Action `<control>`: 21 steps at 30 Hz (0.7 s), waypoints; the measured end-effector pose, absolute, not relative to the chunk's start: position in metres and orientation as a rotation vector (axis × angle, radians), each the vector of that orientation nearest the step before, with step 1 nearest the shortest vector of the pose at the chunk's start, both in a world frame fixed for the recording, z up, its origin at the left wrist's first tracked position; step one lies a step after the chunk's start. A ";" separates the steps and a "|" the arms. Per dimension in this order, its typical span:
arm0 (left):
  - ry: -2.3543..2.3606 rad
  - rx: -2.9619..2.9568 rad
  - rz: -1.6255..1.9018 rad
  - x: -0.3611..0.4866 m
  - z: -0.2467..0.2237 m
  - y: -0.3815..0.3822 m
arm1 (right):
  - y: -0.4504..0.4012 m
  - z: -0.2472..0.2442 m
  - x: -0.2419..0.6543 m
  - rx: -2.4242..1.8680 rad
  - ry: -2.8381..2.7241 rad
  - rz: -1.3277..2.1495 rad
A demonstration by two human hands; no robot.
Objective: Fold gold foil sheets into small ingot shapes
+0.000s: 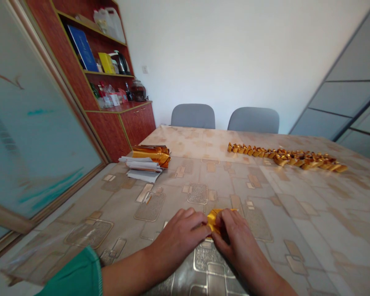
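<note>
A small piece of shiny gold foil paper (pixel 214 218) is held between both hands, low over the patterned tabletop near its front. My left hand (pixel 185 228) pinches its left edge between thumb and fingers. On the other side, my right hand (pixel 234 230) has its fingers closed round the right part and hides some of it. At the back left of the table lies a stack of gold foil sheets (pixel 151 154) with white-backed papers (pixel 144 166) in front. Rows of folded gold pieces (pixel 296 158) stretch across the right back part of the table.
The table (pixel 185 181) has a patterned, glossy cover. Two grey chairs (pixel 193 116) stand behind it against a white wall. A red-brown cabinet (pixel 135 123) with loaded shelves and a sliding glass door (pixel 33 123) are on the left.
</note>
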State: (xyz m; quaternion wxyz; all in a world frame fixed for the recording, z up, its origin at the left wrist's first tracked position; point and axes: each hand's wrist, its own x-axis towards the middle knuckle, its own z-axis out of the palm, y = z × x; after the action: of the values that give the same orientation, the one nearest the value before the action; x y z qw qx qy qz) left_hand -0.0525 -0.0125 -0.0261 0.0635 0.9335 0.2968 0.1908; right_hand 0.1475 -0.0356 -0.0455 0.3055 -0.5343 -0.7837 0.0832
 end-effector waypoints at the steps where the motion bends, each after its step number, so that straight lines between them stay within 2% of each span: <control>1: 0.855 2.867 0.568 -0.053 -0.027 -0.012 | -0.036 -0.046 0.148 -1.406 -2.078 0.229; 15: 0.790 3.129 0.556 -0.050 -0.027 -0.017 | -0.042 -0.025 0.170 -1.181 -2.118 0.509; 21: 0.703 3.162 0.478 -0.052 -0.023 -0.019 | -0.065 -0.014 0.185 -1.139 -2.344 0.384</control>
State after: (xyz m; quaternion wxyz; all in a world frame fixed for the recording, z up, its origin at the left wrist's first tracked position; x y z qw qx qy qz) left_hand -0.0516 -0.0186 -0.0233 -0.0664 0.9636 0.2143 0.1455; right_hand 0.1853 -0.0646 -0.0142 0.2511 -0.4184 -0.8614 0.1412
